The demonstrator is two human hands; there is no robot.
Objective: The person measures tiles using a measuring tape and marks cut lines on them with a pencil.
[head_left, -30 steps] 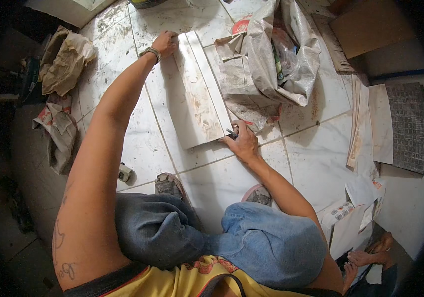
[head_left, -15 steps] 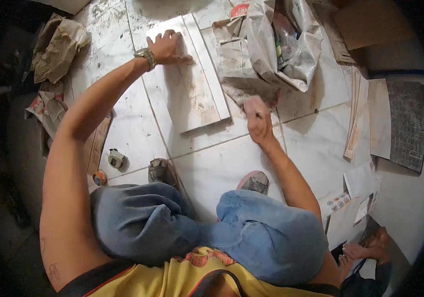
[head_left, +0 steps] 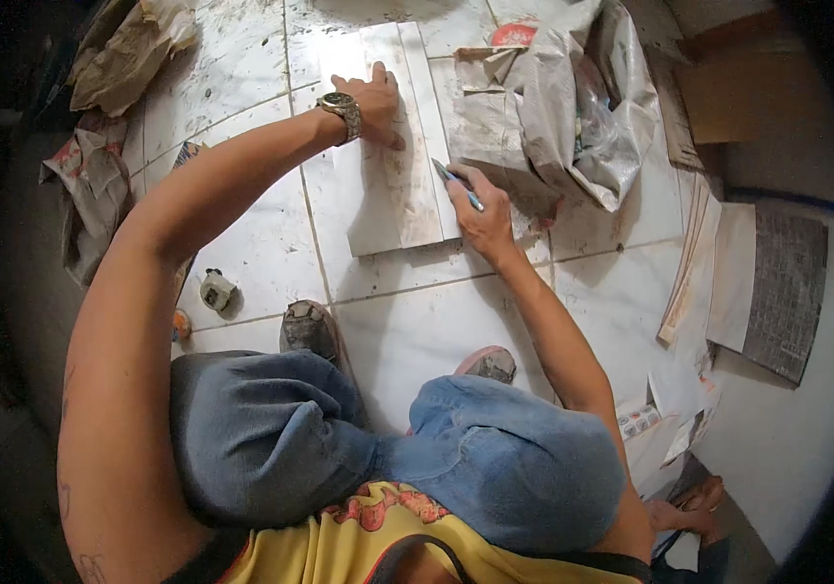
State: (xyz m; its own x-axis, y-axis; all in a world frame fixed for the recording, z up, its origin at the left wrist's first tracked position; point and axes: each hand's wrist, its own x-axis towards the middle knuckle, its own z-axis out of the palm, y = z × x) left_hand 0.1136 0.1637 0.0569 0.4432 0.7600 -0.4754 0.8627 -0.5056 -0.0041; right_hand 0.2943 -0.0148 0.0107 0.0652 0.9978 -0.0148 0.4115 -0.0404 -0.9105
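A long white tile-like panel [head_left: 370, 229] lies on the floor in front of me, smudged with brown dirt down its middle. A narrower white strip [head_left: 433, 127] runs along its right side. My left hand [head_left: 375, 105], wearing a wristwatch [head_left: 341, 112], presses flat on the panel's upper part with the fingers spread. In a writing grip, my right hand [head_left: 483, 216] holds a slim blue and white pen [head_left: 463, 188]. The pen's tip is at the strip's right edge; whether it touches cannot be made out.
A crumpled, pale woven sack [head_left: 543, 117] stands right of the panel. Brown paper bags [head_left: 129, 58] lie at the upper left. A small greenish tool [head_left: 216, 290] sits near my left shoe [head_left: 308, 326]. Dark and pale panels [head_left: 777, 282] are at the right. Another person [head_left: 694, 521] is partly visible lower right.
My right hand has moved up and left to the strip's edge, and the pen now shows clearly. My left hand stays on the panel. The whole view has shifted slightly.
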